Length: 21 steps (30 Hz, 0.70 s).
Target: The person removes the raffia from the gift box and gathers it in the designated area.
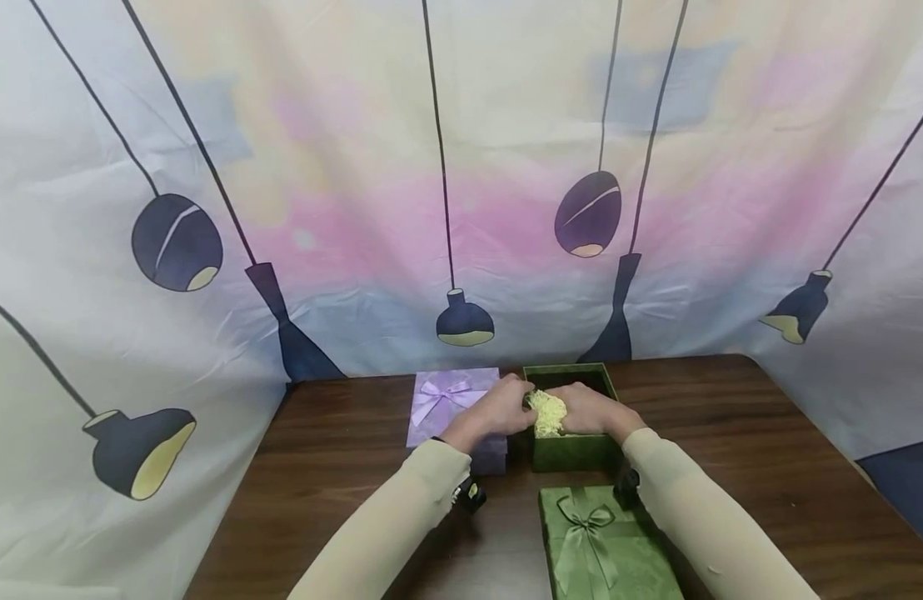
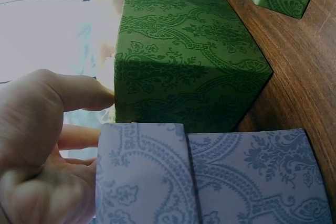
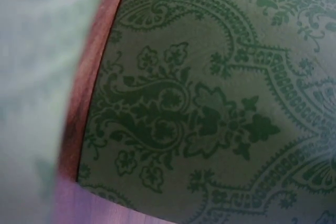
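Pale yellow shredded paper (image 1: 549, 414) sits bunched at the front of an open green patterned box (image 1: 574, 455). My left hand (image 1: 501, 407) reaches over the box's left rim, thumb and forefinger apart at the edge of the paper. In the left wrist view, the left thumb (image 2: 84, 90) lies fairly straight against the rim, while the other fingertips are hidden behind a purple box (image 2: 142, 177). My right hand (image 1: 587, 408) is inside the green box against the paper's right side, its fingertips out of sight. Neither hand shows in the right wrist view.
A green lid with a bow (image 1: 589, 533) lies in front of the green box, under the right forearm; its patterned surface (image 3: 210, 103) fills much of the right wrist view. A purple lid with a ribbon bow (image 1: 441, 402) tops the purple box. A printed curtain (image 1: 506, 233) hangs behind the wooden table (image 1: 319, 450).
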Motion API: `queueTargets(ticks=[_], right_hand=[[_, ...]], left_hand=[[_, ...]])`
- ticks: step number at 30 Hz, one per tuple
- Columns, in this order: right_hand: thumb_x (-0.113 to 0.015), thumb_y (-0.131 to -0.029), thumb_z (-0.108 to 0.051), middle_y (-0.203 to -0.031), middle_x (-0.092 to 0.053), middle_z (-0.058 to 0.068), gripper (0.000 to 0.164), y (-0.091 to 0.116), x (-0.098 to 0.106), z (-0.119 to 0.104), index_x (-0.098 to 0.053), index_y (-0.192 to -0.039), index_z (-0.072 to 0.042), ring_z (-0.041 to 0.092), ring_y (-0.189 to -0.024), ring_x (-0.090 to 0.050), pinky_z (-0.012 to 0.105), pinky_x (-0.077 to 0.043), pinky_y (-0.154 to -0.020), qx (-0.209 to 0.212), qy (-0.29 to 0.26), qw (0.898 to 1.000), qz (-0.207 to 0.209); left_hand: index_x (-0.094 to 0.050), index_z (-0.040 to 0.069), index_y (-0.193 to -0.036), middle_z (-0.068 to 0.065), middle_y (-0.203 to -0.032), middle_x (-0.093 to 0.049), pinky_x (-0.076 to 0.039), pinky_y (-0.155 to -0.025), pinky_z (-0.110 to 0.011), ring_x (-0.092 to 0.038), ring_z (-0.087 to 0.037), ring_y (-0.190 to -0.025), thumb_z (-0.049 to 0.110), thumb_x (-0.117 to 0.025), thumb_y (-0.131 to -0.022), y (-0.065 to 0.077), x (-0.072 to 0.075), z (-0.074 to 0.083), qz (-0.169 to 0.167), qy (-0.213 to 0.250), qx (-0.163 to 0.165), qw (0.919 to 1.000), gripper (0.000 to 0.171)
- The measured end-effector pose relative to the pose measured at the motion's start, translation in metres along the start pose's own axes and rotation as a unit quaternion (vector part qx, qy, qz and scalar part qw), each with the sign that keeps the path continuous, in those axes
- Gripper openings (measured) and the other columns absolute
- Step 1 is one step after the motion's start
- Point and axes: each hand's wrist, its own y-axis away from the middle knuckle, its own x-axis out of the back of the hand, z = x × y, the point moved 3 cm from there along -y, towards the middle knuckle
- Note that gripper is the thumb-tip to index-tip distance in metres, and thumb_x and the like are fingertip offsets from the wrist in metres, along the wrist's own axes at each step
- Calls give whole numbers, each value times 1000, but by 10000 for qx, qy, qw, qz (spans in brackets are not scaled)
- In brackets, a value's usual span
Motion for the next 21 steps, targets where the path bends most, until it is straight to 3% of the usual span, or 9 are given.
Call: queueTargets(ticks=[5,8,14,17,21], right_hand=[[-60,-83,-8,-76,-53,-12,31,-1,2,-2,-63,-105,-31,5,-62,-41,25,-37,-61,25,108,9999,49],[-60,-82,-7,-77,-54,-13,36,-1,3,-2,-63,-109,-30,4,-62,-41,25,-36,-60,41,106,9998,168],[-59,-78,-1,-86,-62,-9,49,1,0,0,-63,-121,-23,7,-65,-47,26,-39,-60,-65,192,9998,81],[-58,-76,1,-112,-67,-1,60,3,1,0,-58,-134,-16,16,-87,-62,33,-50,-72,-202,267,9994,122],[-58,-76,1,-130,-61,8,66,5,5,-1,-53,-140,-13,29,-114,-60,45,-51,-87,-320,315,9987,224]], left_hand=[[-59,-9,-127,-19,-116,-66,-48,-94,-29,-58,-25,-108,17,-61,-87,1,1,1,31,-85,-147,9999,48],[-61,-9,-124,-17,-110,-67,-49,-90,-29,-59,-24,-102,17,-62,-87,0,2,0,93,-171,-216,9996,45],[-69,1,-105,-5,-78,-65,-46,-64,-20,-55,-14,-69,14,-65,-86,-1,-3,-2,-58,73,-362,9993,23],[-68,7,-97,2,-70,-58,-41,-57,-17,-49,-10,-60,13,-66,-86,-2,-4,-2,-30,171,-465,9988,13],[-68,8,-95,3,-69,-57,-40,-58,-16,-48,-9,-61,14,-67,-86,-3,-1,-1,55,149,-505,9986,11]])
